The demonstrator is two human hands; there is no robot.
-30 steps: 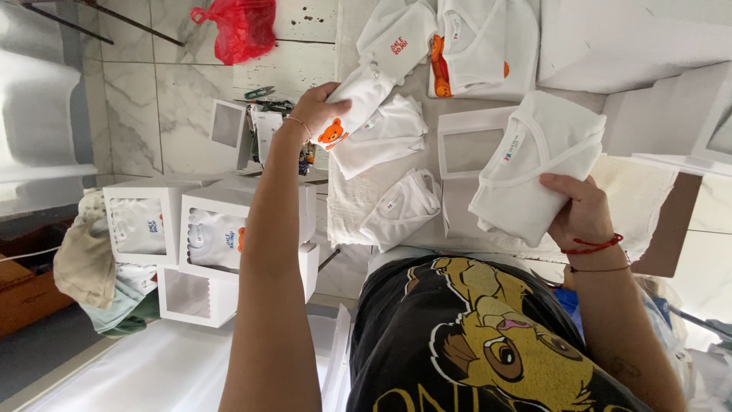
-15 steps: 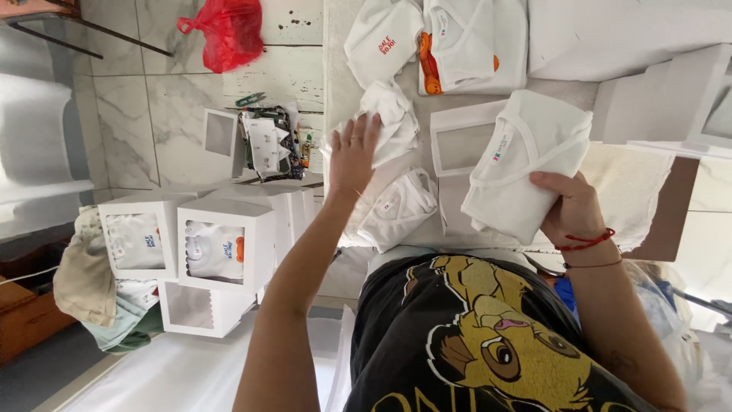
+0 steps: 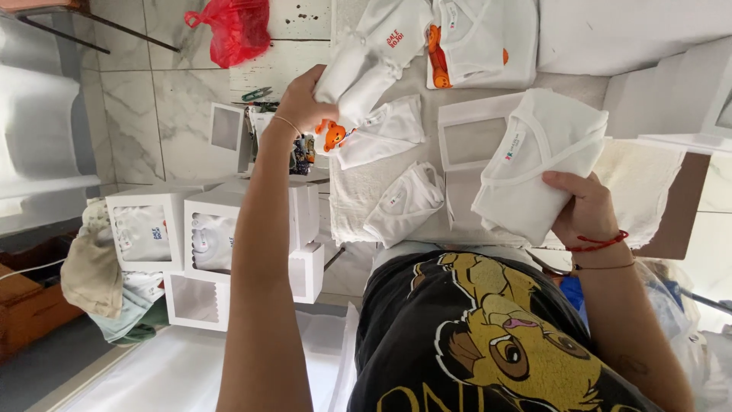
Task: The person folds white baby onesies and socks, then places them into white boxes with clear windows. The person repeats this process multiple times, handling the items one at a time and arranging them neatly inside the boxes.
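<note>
Marble floor tiles run down the far side, and a cloth-covered counter carries small white baby garments laid around a flat windowed box.

Half a second ago the left hand was spread flat and empty over the garments beside that box. Now its fingers are curled around a rolled garment, white with an orange print at its lower end, and hold it up clear of the cloth, up and to the left of the box. So that hand is loaded again. The right hand has hardly moved: it still pinches the folded white garment by its lower edge, thumb on top and fingers underneath, so that the garment overlaps the box's right edge.

Two more folded pieces lie left of the box, one level with it and one lower. A stack of white windowed cartons stands well left of the box, and a red bag lies further off still.

The left hand's fingertips are hidden behind the roll. The right hand's fingers disappear under the folded garment. Whether the box has anything in it cannot be told through its window.
</note>
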